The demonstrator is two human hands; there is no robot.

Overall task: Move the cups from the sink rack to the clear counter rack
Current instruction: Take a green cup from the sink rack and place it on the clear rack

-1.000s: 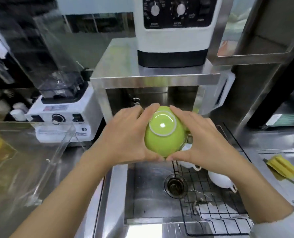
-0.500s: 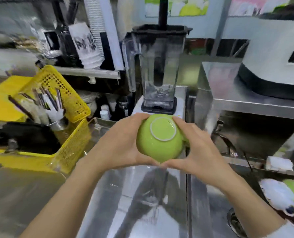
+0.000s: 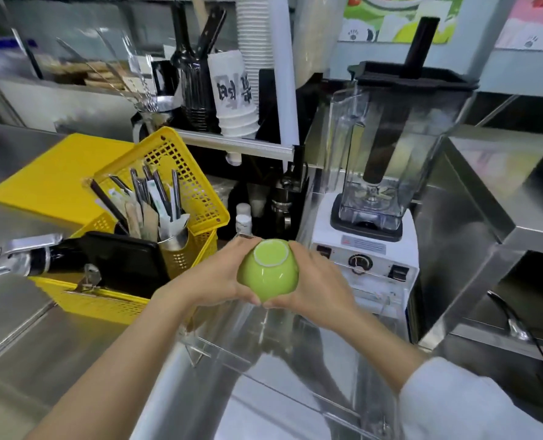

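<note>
Cup (image 3: 268, 274) inverted, fingers (image 3: 248, 246) wrapping both sides

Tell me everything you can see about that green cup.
The cup is glossy lime green, seemingly glazed ceramic, rounded like a small bowl. It is held upside down, its pale ringed foot facing up. The left hand and right hand cup it from either side, above the clear rack. No handle shows.
</note>
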